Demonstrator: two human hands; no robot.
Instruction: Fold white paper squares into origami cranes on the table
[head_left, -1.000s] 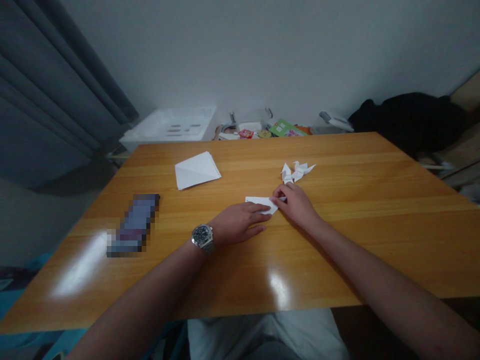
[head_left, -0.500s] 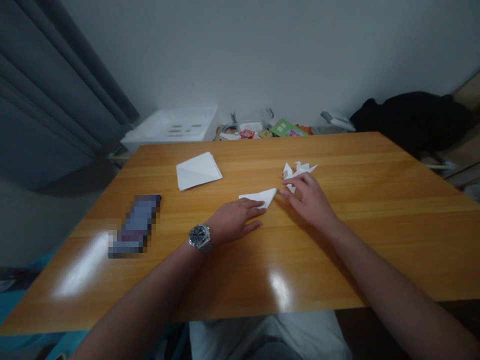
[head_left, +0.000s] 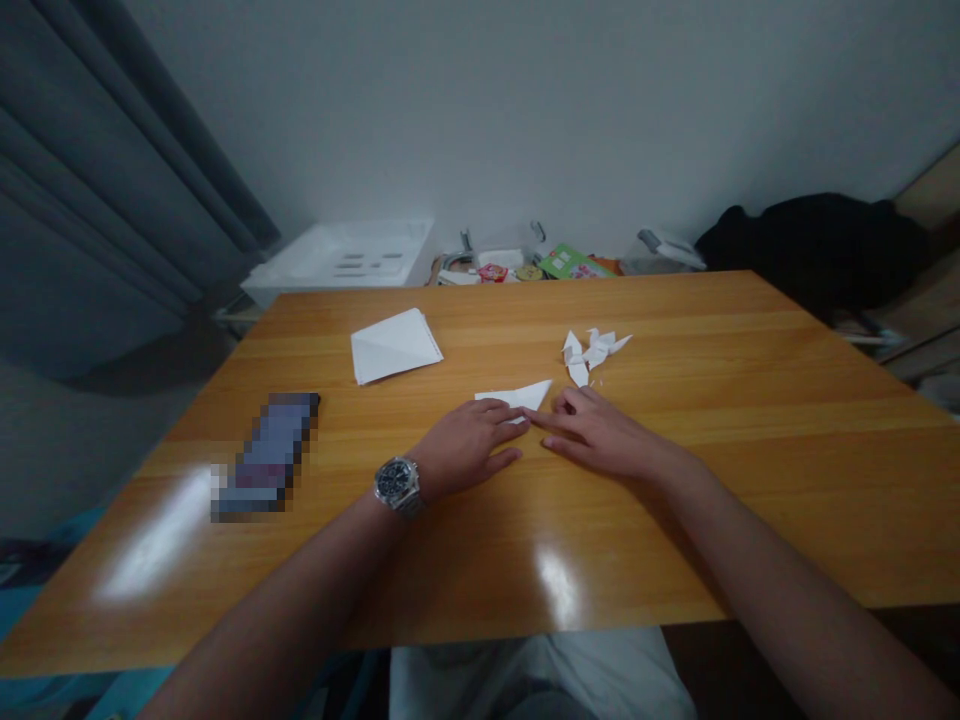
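A folded piece of white paper (head_left: pixel 531 394) lies on the wooden table (head_left: pixel 465 560), its pointed end toward the right. My left hand (head_left: pixel 469 445), with a metal watch (head_left: pixel 397 483) on the wrist, rests flat across the paper's near left part and hides some of it. From the right, my right hand (head_left: pixel 600 435) reaches its index finger to the paper's near edge, close to my left fingertips. Its other fingers are partly curled, with nothing seen in them. Just beyond my right hand sit small folded paper birds (head_left: pixel 598 350).
A stack of white paper sheets (head_left: pixel 397 345) lies at the back left. A blurred-out phone (head_left: pixel 274 450) is on the left side. Behind the table are a white foam tray (head_left: pixel 375 250), a green booklet (head_left: pixel 574 262) and a black cloth heap (head_left: pixel 817 245).
My right hand has moved down and left, from beside the paper birds to the paper's near edge. My left hand stays on the paper. The birds are now less covered.
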